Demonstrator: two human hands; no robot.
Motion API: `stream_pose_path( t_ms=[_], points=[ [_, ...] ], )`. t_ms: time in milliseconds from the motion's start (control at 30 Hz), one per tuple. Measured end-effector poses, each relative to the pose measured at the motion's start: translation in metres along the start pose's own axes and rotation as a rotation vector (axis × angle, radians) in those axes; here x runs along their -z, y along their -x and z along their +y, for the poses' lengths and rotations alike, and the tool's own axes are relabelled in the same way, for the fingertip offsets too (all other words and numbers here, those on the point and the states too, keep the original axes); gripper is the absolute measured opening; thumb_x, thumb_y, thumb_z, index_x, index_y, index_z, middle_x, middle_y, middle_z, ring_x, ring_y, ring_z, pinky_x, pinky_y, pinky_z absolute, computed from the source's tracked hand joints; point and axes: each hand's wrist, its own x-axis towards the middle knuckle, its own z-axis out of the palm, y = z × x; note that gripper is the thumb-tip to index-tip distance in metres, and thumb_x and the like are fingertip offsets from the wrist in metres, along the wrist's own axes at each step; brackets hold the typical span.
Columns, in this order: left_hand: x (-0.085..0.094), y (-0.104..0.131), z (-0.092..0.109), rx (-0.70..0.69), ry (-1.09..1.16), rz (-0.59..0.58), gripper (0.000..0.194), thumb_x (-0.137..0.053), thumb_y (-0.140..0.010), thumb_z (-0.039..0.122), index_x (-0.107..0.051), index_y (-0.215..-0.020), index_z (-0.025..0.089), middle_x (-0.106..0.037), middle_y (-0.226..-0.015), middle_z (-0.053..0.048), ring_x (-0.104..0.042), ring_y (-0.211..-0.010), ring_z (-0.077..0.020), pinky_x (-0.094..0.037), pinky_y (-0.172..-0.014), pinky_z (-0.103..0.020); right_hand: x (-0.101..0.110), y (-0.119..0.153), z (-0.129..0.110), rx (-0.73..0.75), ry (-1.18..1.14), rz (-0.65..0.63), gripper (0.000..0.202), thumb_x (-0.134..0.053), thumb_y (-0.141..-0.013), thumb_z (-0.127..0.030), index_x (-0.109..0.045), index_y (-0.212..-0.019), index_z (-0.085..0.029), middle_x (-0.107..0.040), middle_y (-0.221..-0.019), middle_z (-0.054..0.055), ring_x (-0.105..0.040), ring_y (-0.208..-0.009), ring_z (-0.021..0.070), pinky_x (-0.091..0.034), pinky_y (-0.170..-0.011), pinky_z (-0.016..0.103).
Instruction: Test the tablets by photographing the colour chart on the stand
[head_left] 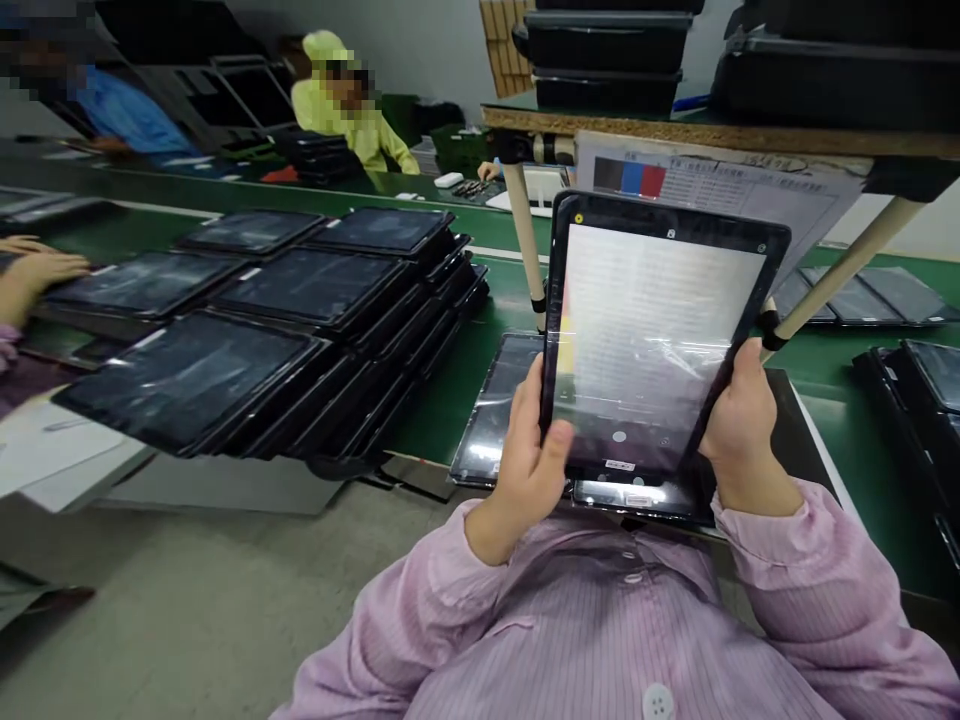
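Note:
A black-framed tablet (652, 340) with a lit, mostly white screen is held upright and tilted back in front of my chest. My left hand (529, 470) grips its lower left edge, thumb on the front. At the lower right edge my right hand (742, 430) holds it too, with the fingers partly hidden behind. The screen shows a blurred page with a yellow patch at the left and round camera buttons near the bottom. Beneath the held tablet, another dark tablet (491, 420) lies on the green table (420, 425).
Stacks of dark tablets (315, 285) fill the table at left; more (915, 400) lie at right. A wooden shelf (675, 130) on pale posts carries black trays (607, 60), with a printed sheet (817, 200) below. Other people sit across the table and at the far left.

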Motion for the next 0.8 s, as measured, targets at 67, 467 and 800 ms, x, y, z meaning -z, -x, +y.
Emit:
stream_pose_path(
  t_ms=[67, 467, 800],
  points=[
    [-0.001, 0.002, 0.005, -0.015, -0.117, -0.055, 0.1, -0.077, -0.092, 0.057, -0.024, -0.172, 0.027, -0.036, -0.174, -0.018, -0.031, -0.162, -0.0392, -0.028, -0.132, -0.057, 0.001, -0.001, 0.003, -0.003, 0.024, 0.003, 0.053, -0.055, -0.092, -0.079, -0.072, -0.102, -0.03, -0.078, -0.115, 0.007, -0.052, -0.15, 0.0328, -0.064, -0.106, 0.052],
    [-0.015, 0.001, 0.012, 0.059, -0.303, -0.015, 0.13, -0.09, -0.076, 0.061, -0.01, -0.172, 0.023, -0.015, -0.177, -0.025, -0.018, -0.163, -0.0498, -0.029, -0.127, -0.068, 0.0, 0.0, 0.003, 0.026, 0.114, -0.028, 0.062, -0.047, -0.091, -0.084, -0.071, -0.112, -0.031, -0.074, -0.126, 0.009, -0.05, -0.15, 0.0373, -0.066, -0.094, 0.054],
    [-0.017, 0.002, 0.012, 0.089, -0.296, 0.014, 0.142, -0.096, -0.064, 0.064, -0.012, -0.171, 0.025, -0.015, -0.178, -0.023, -0.01, -0.165, -0.0499, -0.024, -0.129, -0.071, 0.0, 0.001, 0.003, 0.099, 0.146, -0.088, 0.062, -0.038, -0.098, -0.08, -0.072, -0.119, -0.033, -0.071, -0.134, 0.008, -0.056, -0.145, 0.0349, -0.065, -0.098, 0.053]
  ],
)
